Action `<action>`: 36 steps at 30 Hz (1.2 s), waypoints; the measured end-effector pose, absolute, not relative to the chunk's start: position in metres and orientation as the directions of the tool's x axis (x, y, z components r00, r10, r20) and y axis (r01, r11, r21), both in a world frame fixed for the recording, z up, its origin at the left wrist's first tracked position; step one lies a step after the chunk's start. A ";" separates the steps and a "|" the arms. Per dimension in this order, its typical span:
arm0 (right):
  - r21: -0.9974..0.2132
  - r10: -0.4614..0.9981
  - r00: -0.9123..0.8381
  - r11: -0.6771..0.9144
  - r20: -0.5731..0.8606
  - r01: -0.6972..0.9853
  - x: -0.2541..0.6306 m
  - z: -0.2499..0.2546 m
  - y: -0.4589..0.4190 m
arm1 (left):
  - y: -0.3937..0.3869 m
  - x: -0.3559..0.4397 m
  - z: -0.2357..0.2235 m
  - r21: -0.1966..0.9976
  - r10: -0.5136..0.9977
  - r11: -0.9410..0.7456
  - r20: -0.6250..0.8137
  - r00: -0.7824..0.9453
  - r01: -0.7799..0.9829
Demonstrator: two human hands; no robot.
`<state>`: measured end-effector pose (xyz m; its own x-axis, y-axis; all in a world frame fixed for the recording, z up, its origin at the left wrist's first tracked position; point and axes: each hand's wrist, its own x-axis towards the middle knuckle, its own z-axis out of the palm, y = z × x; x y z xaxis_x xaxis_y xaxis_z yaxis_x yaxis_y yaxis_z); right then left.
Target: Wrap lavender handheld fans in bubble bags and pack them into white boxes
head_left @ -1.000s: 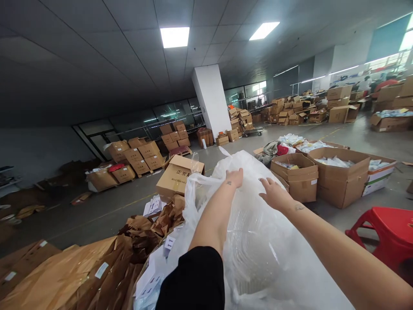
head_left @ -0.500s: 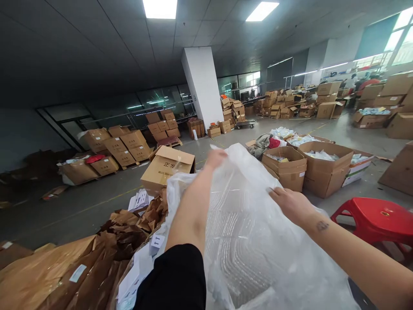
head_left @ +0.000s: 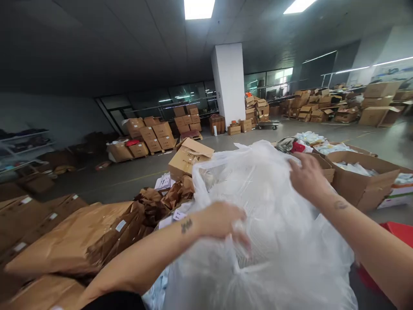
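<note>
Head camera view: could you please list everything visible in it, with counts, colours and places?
Plastic bag: one, translucent white, centre foreground
Printed carton: one, brown, beyond the bag, to its left
Wrapped packages: at least two, brown, lower left
Open boxes: several, brown, right
Red plastic item: one, red, right edge, partly hidden
Stacked cartons: many, brown, background
Column: one, white, background
Trolley: one, dark, right of column
Shelving: one unit, pale, far left
Ceiling lights: two, white, top
Black sleeve: one, black, bottom edge
Hands: two, bare; left over the bag's middle, right at its far right side
</note>
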<state>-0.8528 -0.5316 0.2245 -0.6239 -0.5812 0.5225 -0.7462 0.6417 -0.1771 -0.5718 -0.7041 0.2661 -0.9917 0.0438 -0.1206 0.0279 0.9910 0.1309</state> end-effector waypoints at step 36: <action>-0.447 -0.247 -0.617 0.501 0.747 -0.741 -0.698 0.460 -0.424 | -0.742 -0.606 0.373 0.943 -0.614 -0.134 0.163 -0.772 0.306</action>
